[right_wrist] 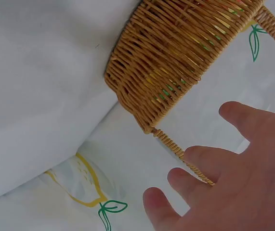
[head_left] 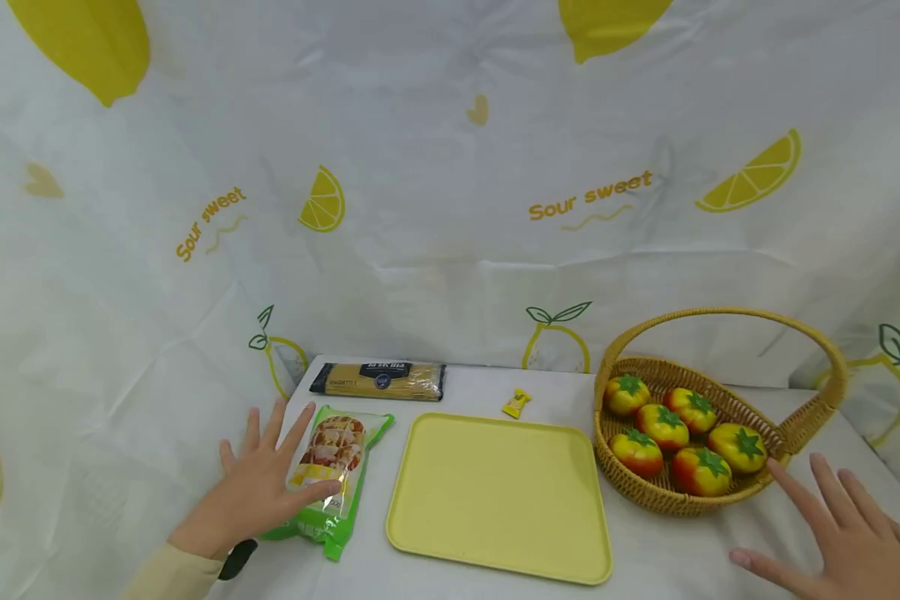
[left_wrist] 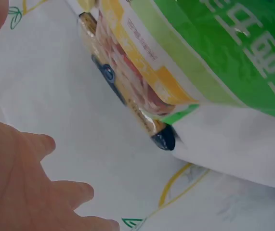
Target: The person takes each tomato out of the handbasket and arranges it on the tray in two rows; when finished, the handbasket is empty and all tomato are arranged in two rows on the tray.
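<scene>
Green-edged food bag [head_left: 339, 458] on the table [head_left: 682, 562] in the head view, left hand [head_left: 258, 483] spread by its edge, right hand [head_left: 855, 533] splayed near the wicker basket [head_left: 645, 493] of yellow-red fruit [head_left: 663, 427], both grips empty; left wrist view, bag clear of the hand; right wrist, basket just past the hand

Six fruits [head_left: 662, 429], two packs [head_left: 337, 457], one basket [head_left: 645, 492], tray [head_left: 498, 500], candy [head_left: 517, 403]

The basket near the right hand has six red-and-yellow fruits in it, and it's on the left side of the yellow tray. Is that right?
Not quite: the head view shows the basket on the right side of the yellow tray. It does have six red-and-yellow fruits in it, near the right hand.
</scene>
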Demonstrator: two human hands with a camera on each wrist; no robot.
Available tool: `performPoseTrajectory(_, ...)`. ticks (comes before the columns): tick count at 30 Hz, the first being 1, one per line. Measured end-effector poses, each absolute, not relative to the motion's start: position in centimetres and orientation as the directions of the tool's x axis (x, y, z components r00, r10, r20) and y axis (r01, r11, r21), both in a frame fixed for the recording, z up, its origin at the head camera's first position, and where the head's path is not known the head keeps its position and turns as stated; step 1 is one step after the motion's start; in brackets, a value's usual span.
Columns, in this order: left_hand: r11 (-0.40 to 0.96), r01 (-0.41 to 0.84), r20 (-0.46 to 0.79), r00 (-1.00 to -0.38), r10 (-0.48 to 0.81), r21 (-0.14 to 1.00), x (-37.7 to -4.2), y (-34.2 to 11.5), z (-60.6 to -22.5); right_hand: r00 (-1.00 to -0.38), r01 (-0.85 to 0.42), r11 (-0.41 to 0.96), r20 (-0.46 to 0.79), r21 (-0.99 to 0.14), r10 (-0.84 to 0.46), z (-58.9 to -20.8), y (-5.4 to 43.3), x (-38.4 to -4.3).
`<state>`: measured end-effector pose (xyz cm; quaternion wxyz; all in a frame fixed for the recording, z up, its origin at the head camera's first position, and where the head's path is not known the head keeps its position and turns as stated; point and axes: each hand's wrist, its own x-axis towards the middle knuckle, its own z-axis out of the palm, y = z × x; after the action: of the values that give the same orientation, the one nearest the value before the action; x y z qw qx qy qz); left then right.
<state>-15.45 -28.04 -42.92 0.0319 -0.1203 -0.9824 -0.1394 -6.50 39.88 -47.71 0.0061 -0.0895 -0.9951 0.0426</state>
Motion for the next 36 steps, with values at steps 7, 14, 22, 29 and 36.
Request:
performPoseTrajectory(7,0.858,0.349,0.116,-0.937,0.330,0.377,-16.5,-24.2,-42.7,-0.998,0.028,0.985,0.048,-0.173,0.036,-44.8,39.7,-8.5)
performPoseTrajectory(14,0.774,0.280,-0.036,-0.931,0.363,0.568,-17.7,-19.4,-43.6,-0.996,-0.060,0.962,0.082,-0.265,-0.039,-43.1,38.4,-10.8)
performPoseTrajectory(22,0.790,0.163,-0.111,-0.954,0.280,0.591,-19.5,-15.6,-46.0,-0.991,-0.131,0.957,0.059,-0.259,-0.119,-42.7,37.6,-13.1)
performPoseTrajectory(29,0.816,0.089,-0.129,-0.972,0.196,0.571,-20.4,-14.1,-46.2,-0.993,-0.118,0.965,0.021,-0.236,-0.116,-42.6,37.6,-14.1)
performPoseTrajectory(36,0.845,0.057,-0.171,-0.970,0.173,0.531,-20.1,-13.7,-46.1,-0.993,-0.107,0.968,-0.031,-0.227,-0.117,-42.7,37.1,-14.9)
